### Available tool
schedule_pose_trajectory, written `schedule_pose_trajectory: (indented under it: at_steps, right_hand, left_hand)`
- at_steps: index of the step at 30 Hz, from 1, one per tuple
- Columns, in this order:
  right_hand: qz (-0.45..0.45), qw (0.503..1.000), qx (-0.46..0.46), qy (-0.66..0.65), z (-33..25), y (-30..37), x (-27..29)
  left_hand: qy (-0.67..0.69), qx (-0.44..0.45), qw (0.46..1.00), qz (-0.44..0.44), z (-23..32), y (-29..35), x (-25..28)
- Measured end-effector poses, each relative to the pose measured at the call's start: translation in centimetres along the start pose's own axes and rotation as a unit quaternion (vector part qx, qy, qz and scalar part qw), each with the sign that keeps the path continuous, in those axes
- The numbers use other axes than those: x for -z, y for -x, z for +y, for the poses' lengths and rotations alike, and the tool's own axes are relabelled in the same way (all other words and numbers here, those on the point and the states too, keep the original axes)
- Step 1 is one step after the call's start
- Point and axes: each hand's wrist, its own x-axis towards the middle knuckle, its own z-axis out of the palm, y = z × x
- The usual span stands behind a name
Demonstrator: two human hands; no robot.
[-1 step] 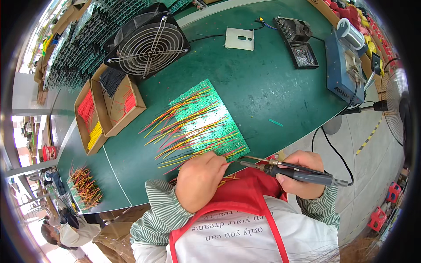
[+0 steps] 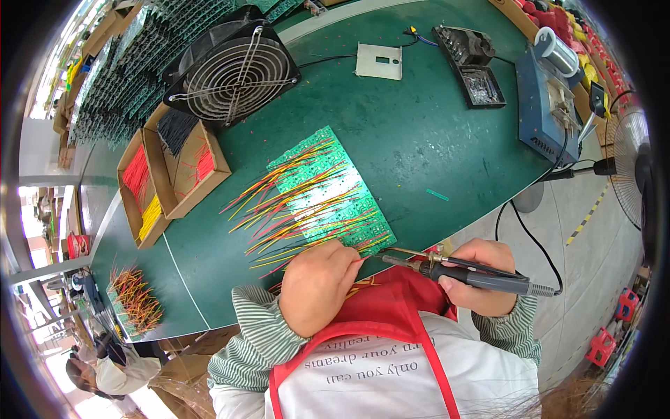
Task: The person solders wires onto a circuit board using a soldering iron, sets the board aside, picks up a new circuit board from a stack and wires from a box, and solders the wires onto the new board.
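Observation:
A green circuit board panel (image 2: 352, 202) lies slanted on the bench, with rows of red, yellow and black wires (image 2: 279, 199) fanning out past its left side. My left hand (image 2: 317, 286) is closed in a pinch at the board's near edge; what lies between its fingertips is hidden. My right hand (image 2: 485, 279) grips a soldering iron (image 2: 481, 277) with a thin metal guide tube (image 2: 412, 252) along it. The iron's tip points left, close to the left fingertips and the board's near corner.
Cardboard trays (image 2: 183, 202) of cut wires and a black fan (image 2: 237, 73) stand left. A second wired board (image 2: 136, 300) lies far left. At the right are a blue soldering station (image 2: 537, 115) with a solder spool (image 2: 557, 52) and a black iron stand (image 2: 469, 66).

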Motion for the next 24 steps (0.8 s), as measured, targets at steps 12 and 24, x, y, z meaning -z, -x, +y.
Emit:
schedule_pose_trajectory:
  at_steps: [12,24]
  right_hand:
    - [0.015,1.000,-0.010,0.005,0.72,-0.19,-0.57]
    - [0.024,1.000,-0.015,-0.007,0.44,0.15,0.10]
  left_hand:
    - [0.023,0.013,1.000,-0.001,-0.26,-0.56,-0.62]
    - [0.023,0.015,1.000,0.006,-0.02,-0.58,-0.74]
